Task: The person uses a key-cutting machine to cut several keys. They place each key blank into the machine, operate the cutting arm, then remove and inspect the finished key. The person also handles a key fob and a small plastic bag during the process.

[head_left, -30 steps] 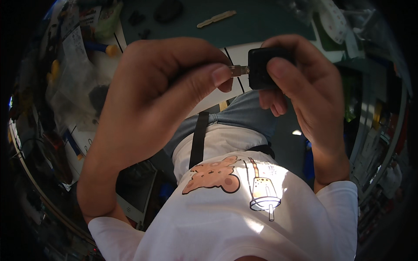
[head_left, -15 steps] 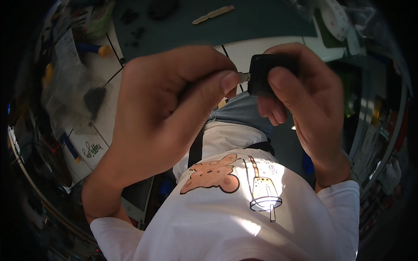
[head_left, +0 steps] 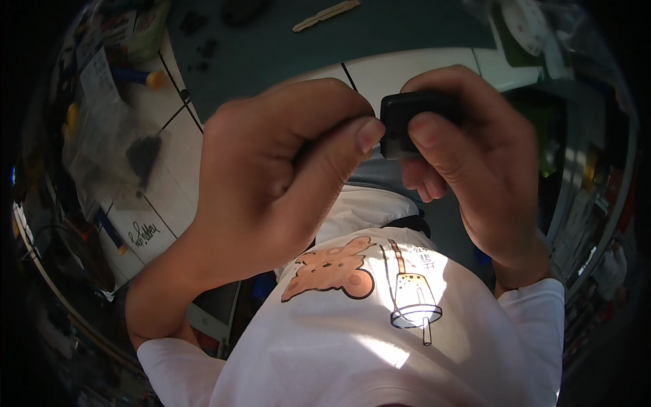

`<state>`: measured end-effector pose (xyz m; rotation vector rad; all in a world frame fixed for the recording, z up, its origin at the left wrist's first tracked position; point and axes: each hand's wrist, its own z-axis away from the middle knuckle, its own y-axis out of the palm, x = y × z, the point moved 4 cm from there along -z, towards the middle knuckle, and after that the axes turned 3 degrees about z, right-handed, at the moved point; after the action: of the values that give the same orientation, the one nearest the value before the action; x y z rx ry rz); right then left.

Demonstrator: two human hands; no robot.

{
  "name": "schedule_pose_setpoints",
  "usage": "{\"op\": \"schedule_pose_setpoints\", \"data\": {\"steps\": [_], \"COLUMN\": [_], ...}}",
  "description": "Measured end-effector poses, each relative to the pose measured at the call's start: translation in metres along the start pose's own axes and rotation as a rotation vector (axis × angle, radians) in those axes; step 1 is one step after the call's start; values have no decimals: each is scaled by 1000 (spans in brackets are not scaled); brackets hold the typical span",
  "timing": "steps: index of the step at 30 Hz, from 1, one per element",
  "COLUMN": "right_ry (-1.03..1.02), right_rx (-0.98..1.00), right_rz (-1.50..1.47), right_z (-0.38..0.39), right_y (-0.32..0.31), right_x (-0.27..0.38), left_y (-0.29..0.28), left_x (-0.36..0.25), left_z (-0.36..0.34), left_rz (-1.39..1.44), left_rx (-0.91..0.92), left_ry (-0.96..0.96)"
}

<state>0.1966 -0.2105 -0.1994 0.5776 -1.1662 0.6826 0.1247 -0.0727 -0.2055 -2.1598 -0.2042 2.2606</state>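
A black key fob (head_left: 399, 122) is clasped in my right hand (head_left: 491, 163), thumb on its face and fingers behind it. My left hand (head_left: 264, 163) is closed in a pinch, its thumb and forefinger tips right against the fob's left edge. The metal key blade sticking out of that edge is between those fingertips and hidden by them now. Both hands are raised in front of my body. Beyond them, a loose key blade (head_left: 325, 15) lies on the dark green mat (head_left: 285, 51).
White tiles (head_left: 169, 146) edge the mat. On the left are a clear plastic bag (head_left: 102, 146) with a dark piece in it and a blue-and-yellow tool handle (head_left: 139, 76). Small black parts (head_left: 207, 49) lie on the mat. A white ring-shaped roll (head_left: 522, 28) is at the far right.
The hands have come closer together: the left moved right, up to the fob, and the fob shifted slightly left and down. The strip of blade seen between them before is covered.
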Motion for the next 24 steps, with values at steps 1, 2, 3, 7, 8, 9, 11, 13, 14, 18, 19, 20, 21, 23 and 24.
{"op": "schedule_pose_setpoints", "data": {"steps": [1,2,3,7,8,9,11,13,14,18,19,20,21,23,24], "right_ry": [9,18,22,51,48,46,14,-11,-12,-1,-4,-10,-17,-14,-1], "right_rx": [-4,-8,-5,60,46,36,76,123,181,255,245,234,214,178,158], "right_rz": [-10,-20,-31,-7,-25,-44,-10,13,55,113,96,65,34,-17,-38], "right_z": [1,2,2,-2,-3,-3,-2,2,1,0,0,0,1,3,6], "right_y": [-1,-1,0,-4,-6,-6,-7,-3,-3,-7,-6,-5,-4,-3,-2], "right_x": [-1,-5,-7,-5,1,5,11,9,9,19,21,20,17,12,8], "left_y": [1,3,3,-3,-11,-15,-16,-15,-15,-7,-6,-4,-2,1,3], "left_x": [2,4,4,7,0,-5,-9,-8,-12,-17,-18,-19,-20,-15,-13], "left_z": [-1,-2,-2,1,0,1,5,11,11,10,10,10,9,11,11], "left_rz": [1,2,-3,19,52,85,-28,-81,-86,-9,-23,-37,-49,-30,-18], "left_rx": [24,48,66,126,131,132,123,117,118,113,91,70,55,37,33], "left_ry": [1,2,4,-79,-101,-127,-98,-99,-100,-106,-81,-56,-28,-19,-17]}}
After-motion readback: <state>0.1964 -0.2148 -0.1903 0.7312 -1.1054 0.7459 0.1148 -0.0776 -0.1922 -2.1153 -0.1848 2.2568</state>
